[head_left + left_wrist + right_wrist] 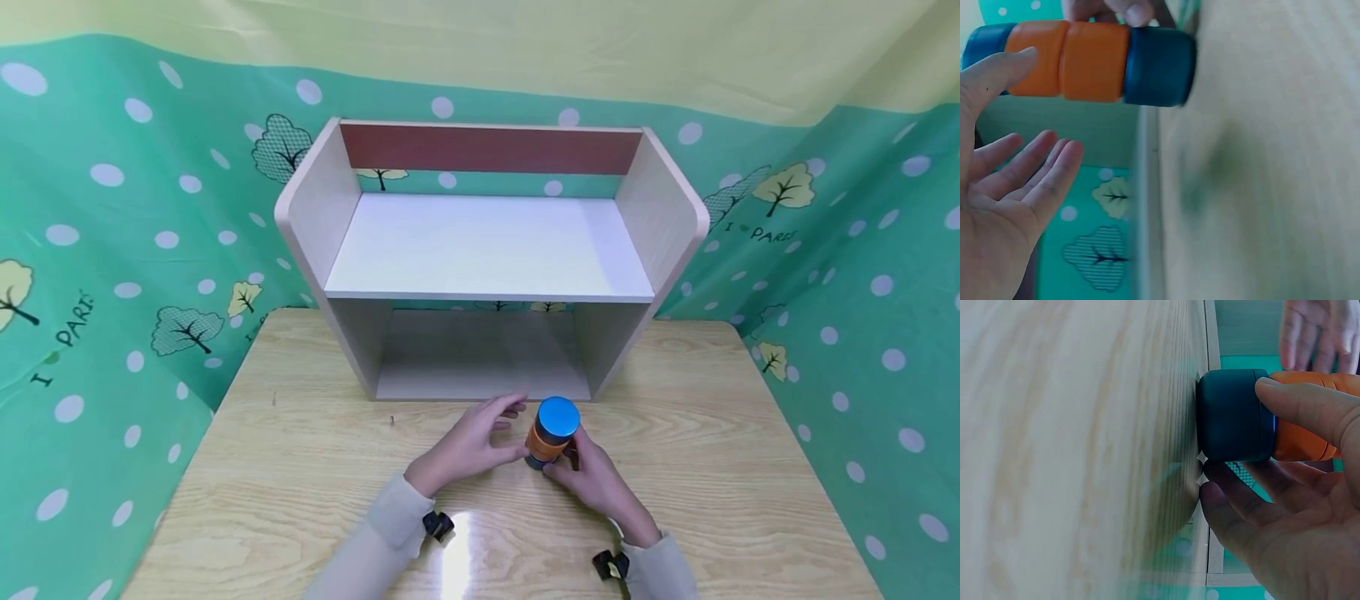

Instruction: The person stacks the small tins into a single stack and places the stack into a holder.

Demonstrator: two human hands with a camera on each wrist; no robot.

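A blue-and-orange cylinder (553,432) stands upright on the table, close to the front of the shelf unit. Its ends are dark blue, and two orange bands (1069,60) show between them in the left wrist view. With thumb and fingers near the base, my right hand (596,475) holds the cylinder; the thumb lies over the lower blue end (1235,415). On the cylinder's other side is my left hand (476,437), fingers spread and apart from it. The left thumb (1004,72) overlaps an orange band, but whether it touches I cannot tell.
Behind the hands stands a two-level shelf unit (487,250) with pale side panels and a brown-red back strip (491,148). Beneath everything is a light wooden table (285,483). A green dotted curtain (112,250) hangs behind and along both sides.
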